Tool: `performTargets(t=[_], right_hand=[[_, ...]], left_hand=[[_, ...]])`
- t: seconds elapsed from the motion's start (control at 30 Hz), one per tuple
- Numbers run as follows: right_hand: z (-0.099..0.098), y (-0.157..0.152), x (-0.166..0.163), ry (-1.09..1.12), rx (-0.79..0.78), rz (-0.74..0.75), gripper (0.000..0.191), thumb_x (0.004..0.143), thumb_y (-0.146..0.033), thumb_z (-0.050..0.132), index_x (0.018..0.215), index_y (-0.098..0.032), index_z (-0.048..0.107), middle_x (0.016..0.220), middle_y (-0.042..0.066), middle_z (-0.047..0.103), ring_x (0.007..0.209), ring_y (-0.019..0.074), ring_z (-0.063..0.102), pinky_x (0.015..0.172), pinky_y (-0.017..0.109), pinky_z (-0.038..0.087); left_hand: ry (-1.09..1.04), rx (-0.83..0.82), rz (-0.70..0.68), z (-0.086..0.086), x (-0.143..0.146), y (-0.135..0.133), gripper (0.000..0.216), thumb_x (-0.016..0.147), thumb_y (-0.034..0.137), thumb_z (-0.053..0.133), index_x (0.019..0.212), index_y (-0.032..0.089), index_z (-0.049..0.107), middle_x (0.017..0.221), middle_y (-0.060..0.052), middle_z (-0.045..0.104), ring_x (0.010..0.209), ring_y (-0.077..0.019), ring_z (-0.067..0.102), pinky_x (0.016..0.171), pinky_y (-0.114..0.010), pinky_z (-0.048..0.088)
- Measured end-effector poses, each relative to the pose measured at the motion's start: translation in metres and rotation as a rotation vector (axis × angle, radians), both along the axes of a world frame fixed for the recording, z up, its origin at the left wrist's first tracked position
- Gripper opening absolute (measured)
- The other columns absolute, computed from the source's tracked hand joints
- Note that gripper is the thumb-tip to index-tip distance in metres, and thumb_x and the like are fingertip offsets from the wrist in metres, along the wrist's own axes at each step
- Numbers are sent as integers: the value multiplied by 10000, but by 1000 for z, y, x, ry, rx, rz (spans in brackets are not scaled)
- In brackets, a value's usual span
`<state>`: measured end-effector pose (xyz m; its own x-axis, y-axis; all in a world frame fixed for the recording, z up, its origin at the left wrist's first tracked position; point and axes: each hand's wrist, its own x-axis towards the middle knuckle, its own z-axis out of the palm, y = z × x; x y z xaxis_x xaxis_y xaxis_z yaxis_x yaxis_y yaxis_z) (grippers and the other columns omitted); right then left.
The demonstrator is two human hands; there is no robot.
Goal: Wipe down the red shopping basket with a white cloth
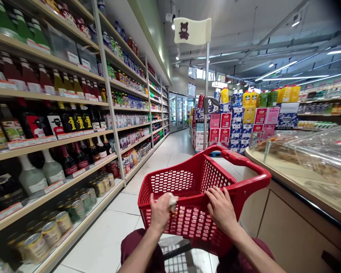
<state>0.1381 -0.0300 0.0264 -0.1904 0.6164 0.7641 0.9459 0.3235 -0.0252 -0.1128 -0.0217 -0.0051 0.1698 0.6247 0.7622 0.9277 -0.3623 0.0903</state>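
A red plastic shopping cart (170,181) with a perforated basket stands side-on right in front of me, its handle toward the right. Near the basket's closest rim, my left hand (160,213) is closed around a crumpled white cloth or tissue (173,201); slight blur hides its exact kind. My right hand (221,208) grips the same rim farther right, fingers bent over the edge and thumb side hidden. From the cart rises a pole with a cream flag (192,31) bearing a brown bear. The visible part of the basket's inside shows no goods.
Shelves (106,113) of bottles and cans run along the left. A counter (290,185) with wrapped food under clear covers stands close on the right. Stacked drink cartons (235,127) rise beyond the cart, and glass-door fridges (178,108) line the far end of the tiled aisle (161,155).
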Motion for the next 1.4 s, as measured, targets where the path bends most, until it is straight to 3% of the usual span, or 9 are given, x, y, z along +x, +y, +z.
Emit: performTargets(t=[0.1, 0.33, 0.53, 0.67, 0.8, 0.97, 1.07, 1.3, 1.4], right_hand=[[-1, 0, 4, -16, 2, 21, 341, 737, -137, 409, 1011, -175, 610, 1053, 66, 627, 1060, 228, 488, 1012, 442, 216], [0, -2, 2, 45, 1, 39, 337, 733, -139, 407, 997, -179, 613, 1058, 59, 626, 1073, 222, 478, 1017, 429, 206], [0, -1, 2, 35, 14, 49, 346, 721, -134, 414, 999, -194, 611, 1052, 49, 625, 1060, 212, 483, 1020, 422, 205], [-1, -2, 2, 41, 13, 40, 331, 731, -136, 410, 986, -187, 615, 1042, 57, 627, 1062, 217, 480, 1020, 430, 205], [-1, -2, 2, 70, 28, 50, 333, 727, -129, 407, 971, -201, 621, 1037, 49, 628, 1062, 209, 481, 1025, 426, 206], [-2, -2, 5, 63, 29, 66, 356, 715, -125, 417, 1000, -211, 613, 1061, 38, 619, 1080, 204, 469, 1032, 420, 202], [-2, -1, 3, 56, 32, 55, 356, 713, -130, 429, 1008, -213, 610, 1069, 39, 614, 1095, 205, 456, 1033, 419, 199], [-1, 1, 1, 20, 1, -7, 324, 716, -164, 470, 1002, -221, 610, 1066, 57, 604, 1103, 223, 441, 1027, 435, 189], [-1, 0, 6, 15, 6, 38, 347, 722, -133, 439, 1019, -206, 602, 1080, 41, 612, 1096, 198, 457, 1031, 405, 192]], left_hand=[[47, -3, -109, 4, 32, 2, 381, 817, 99, 323, 1090, 277, 520, 1110, -12, 619, 997, -167, 575, 1056, -476, 86], [-42, 4, 51, 0, -56, -7, 363, 794, 100, 330, 1084, 224, 509, 1057, -65, 642, 951, -206, 599, 995, -566, 131], [5, 76, 89, 30, -38, 7, 328, 784, 139, 374, 1061, 210, 535, 1086, -76, 626, 981, -214, 576, 1005, -507, 177], [64, -21, 108, 12, -19, -7, 402, 753, 194, 428, 1149, 154, 485, 1222, -129, 527, 1077, -242, 509, 965, -472, 276], [55, -90, 109, -2, -12, -16, 318, 845, 282, 374, 1141, 240, 483, 1225, -74, 533, 1098, -222, 491, 955, -501, 273], [80, 31, 56, -11, -55, -10, 249, 861, 268, 342, 1049, 275, 505, 1144, -41, 594, 1002, -210, 560, 946, -510, 283], [12, 155, 137, -20, -71, -3, 247, 852, 275, 330, 1030, 257, 500, 1127, -51, 603, 933, -229, 592, 907, -498, 339], [97, 108, -138, -4, 17, 9, 371, 853, 110, 298, 1156, 238, 470, 1155, -58, 590, 1064, -167, 534, 977, -425, 276], [140, 80, -148, -3, -7, 3, 396, 849, 89, 307, 1147, 276, 489, 1170, -45, 581, 1063, -160, 536, 1008, -446, 194]])
